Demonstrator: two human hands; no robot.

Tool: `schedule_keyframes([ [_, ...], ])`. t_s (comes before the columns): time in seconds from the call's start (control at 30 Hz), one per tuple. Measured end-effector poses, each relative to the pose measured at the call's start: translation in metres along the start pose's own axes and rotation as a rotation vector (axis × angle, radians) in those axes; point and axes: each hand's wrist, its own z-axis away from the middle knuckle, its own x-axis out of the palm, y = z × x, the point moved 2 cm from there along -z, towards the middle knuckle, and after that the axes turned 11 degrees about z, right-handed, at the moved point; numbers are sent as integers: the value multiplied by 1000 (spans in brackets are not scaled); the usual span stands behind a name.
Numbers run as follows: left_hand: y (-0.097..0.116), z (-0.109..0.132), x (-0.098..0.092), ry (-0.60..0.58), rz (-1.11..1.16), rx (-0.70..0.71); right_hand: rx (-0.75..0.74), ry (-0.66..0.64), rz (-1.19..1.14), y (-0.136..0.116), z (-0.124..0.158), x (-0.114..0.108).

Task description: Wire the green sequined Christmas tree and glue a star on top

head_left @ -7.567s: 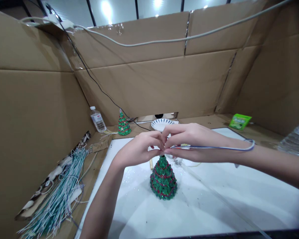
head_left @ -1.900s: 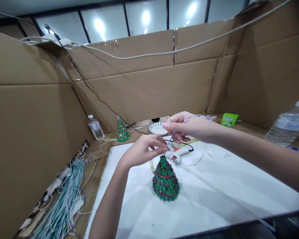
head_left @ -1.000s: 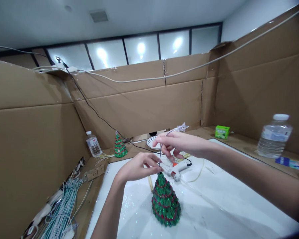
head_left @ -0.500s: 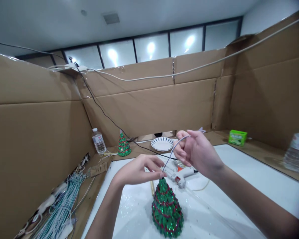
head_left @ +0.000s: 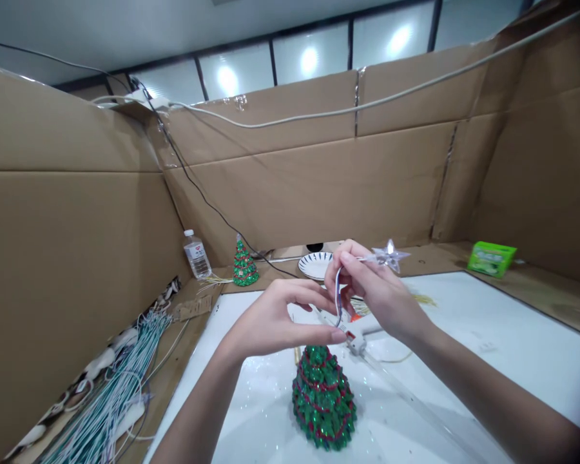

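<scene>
A clear plastic star light (head_left: 390, 255) sticks out past my right hand (head_left: 374, 287), whose thumb and fingers pinch its stem. From that grip a thin white and purple wire (head_left: 338, 293) bends down to my left hand (head_left: 283, 319). My left thumb and fingers close about the wire's lower part; the exact contact is partly hidden. Just below the left thumb stands a green Christmas tree ornament (head_left: 325, 399) with red garlands, upright on the white tabletop. Its tip is covered by the left hand. Behind the hands lies a white glue gun (head_left: 360, 338), partly hidden.
A second small tree (head_left: 244, 264), a water bottle (head_left: 196, 254) and a striped plate (head_left: 314, 264) stand at the back. Bundled wires (head_left: 120, 380) lie on the left. A green packet (head_left: 492, 259) sits back right. Cardboard walls (head_left: 290, 187) enclose the white table (head_left: 265, 412).
My right hand has turned, bringing the star into plain view. The left hand has moved right, off the tree's tip, along with the wire. The camera view has tilted down.
</scene>
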Motion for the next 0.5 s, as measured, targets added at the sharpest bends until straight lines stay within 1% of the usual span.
schedule_keyframes([
  [0.1, -2, -1, 3, 19, 29, 28, -6, 9, 51, -1, -2, -2],
  [0.17, -4, -1, 1, 39, 6, 43, -2, 11, 73, 0, -4, -5],
  [0.27, -8, -2, -6, 63, -60, 0, 22, 14, 35, 1, -5, -13],
  [0.33, -12, -2, -10, 37, -96, -57, 50, 7, -24, 0, -5, -21],
  [0.4, -17, -2, -12, -22, -108, -112, 95, -11, -95, -2, -5, -28],
  [0.5, -21, -1, -11, -98, -101, -148, 154, -49, -190, -5, -4, -33],
])
